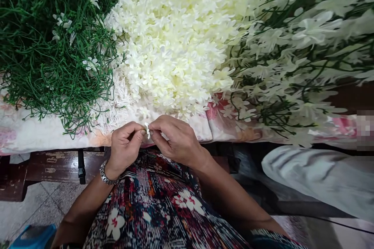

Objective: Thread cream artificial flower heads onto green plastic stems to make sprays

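Pinching a small, round-petalled white flower (147, 130) between the pressed thumb and forefinger of left hand (127, 144) and those of right hand (177, 138), just over the near edge of the flower-printed cloth (36, 130). Showing, farther back on the cloth, needle-fine white strands (118, 101) left of centre, then a wiry tangle of thin green stems (74, 79) at the left, a dense heap of creamy, thin-petalled blossoms (175, 56) mid-cloth, and star-shaped sprays (317, 29) at the right.
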Demonstrator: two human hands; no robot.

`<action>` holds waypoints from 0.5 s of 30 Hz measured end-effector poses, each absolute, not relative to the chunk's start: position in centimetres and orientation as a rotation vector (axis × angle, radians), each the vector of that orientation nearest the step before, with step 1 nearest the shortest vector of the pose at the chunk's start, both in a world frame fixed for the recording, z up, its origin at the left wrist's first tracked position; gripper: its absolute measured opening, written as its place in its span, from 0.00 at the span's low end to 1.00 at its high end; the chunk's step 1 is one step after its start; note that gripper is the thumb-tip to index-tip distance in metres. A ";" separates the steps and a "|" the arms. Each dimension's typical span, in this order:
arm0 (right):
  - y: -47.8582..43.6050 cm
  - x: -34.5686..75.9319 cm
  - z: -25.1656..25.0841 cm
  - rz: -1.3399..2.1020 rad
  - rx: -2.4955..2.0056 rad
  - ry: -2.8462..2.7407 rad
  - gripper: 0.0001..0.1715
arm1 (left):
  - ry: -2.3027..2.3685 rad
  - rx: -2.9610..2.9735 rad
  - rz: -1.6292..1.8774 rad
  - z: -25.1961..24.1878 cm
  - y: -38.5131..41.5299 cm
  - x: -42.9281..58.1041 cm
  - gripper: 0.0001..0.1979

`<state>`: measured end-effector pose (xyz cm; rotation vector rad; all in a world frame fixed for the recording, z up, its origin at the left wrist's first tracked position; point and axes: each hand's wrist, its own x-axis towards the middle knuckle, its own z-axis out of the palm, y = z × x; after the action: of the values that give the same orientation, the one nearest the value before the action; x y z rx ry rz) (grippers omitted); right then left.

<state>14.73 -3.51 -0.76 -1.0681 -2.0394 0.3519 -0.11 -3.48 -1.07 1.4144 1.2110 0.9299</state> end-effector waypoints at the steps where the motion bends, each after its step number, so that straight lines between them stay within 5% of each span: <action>1: -3.4 14.8 -0.7 0.337 -1.068 -2.068 0.04 | 1.216 1.435 0.921 -1.0 -3.4 -0.1 0.07; 6: -3.3 15.5 -0.2 0.420 -1.028 -2.093 0.06 | 1.144 1.381 0.881 -0.8 -3.1 -0.3 0.07; 15: -6.3 15.2 -0.1 0.692 -1.119 -1.964 0.16 | 1.099 0.994 1.382 0.0 -4.1 -0.8 0.03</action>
<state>15.22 -6.35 -0.07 -1.1186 -1.9644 0.6918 -0.79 -4.14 0.05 0.9939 1.0990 1.3823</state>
